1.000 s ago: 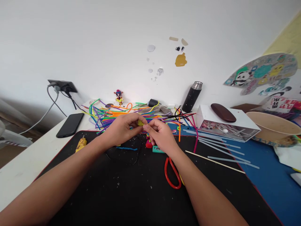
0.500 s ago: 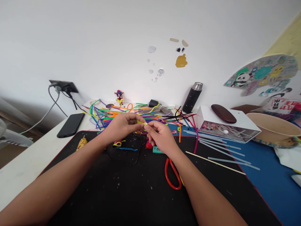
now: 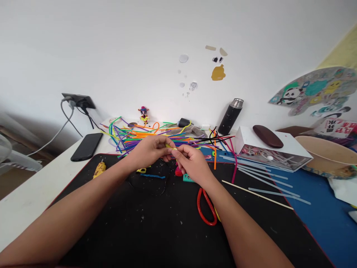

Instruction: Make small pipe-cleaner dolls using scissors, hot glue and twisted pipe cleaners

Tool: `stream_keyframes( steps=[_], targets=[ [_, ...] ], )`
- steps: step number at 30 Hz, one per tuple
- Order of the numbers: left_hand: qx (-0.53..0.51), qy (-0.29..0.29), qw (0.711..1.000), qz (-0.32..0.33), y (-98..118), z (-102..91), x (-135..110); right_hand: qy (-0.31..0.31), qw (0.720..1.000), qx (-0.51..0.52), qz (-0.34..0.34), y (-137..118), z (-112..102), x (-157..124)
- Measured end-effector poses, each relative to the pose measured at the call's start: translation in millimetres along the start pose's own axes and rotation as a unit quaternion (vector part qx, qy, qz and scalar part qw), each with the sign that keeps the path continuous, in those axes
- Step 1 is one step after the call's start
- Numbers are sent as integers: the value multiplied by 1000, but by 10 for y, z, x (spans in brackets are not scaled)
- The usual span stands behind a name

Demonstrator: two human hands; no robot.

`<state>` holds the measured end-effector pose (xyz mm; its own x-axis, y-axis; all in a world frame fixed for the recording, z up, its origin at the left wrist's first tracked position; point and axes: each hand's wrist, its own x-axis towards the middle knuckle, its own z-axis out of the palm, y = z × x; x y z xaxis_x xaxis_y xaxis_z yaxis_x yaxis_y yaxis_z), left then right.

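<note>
Above the dark mat, my left hand (image 3: 152,150) pinches a small yellow pipe cleaner (image 3: 174,149), mostly hidden by fingers. My right hand (image 3: 192,162) closes thumb and forefinger on the same piece from the other side, so the fingertips nearly meet. Behind both hands spreads a pile of coloured pipe cleaners (image 3: 131,140). Below them on the mat lie a short blue pipe cleaner (image 3: 153,176), a pinkish-red object (image 3: 178,171) and a teal block (image 3: 188,178), partly covered by my right hand. A red loop handle (image 3: 206,208) rests beside my right forearm.
Several translucent sticks (image 3: 269,176) and a thin wooden stick (image 3: 256,194) lie to the right. Behind are a black flask (image 3: 230,118), a white box (image 3: 279,145) and a small figurine (image 3: 144,114). Leftward are a phone (image 3: 86,147) and a yellow pointed tool (image 3: 99,169).
The view has shifted slightly, moving the surroundings a little to the right. Both hands keep their pinch on the yellow pipe cleaner, and less of it shows between the fingers.
</note>
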<state>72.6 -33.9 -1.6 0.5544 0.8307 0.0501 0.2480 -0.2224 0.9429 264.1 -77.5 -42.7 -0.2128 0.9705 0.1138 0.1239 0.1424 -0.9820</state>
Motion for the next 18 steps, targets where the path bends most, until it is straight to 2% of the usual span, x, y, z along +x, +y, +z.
stream_keyframes(
  steps=[10, 18],
  targets=[
    [-90, -25, 996, 0, 92, 22, -52, -27, 999, 45, -1, -121, -23, -32],
    [-143, 50, 988, -8, 17, 30, -3, -11, 994, 104, 17, -37, -53, 24]
  ],
)
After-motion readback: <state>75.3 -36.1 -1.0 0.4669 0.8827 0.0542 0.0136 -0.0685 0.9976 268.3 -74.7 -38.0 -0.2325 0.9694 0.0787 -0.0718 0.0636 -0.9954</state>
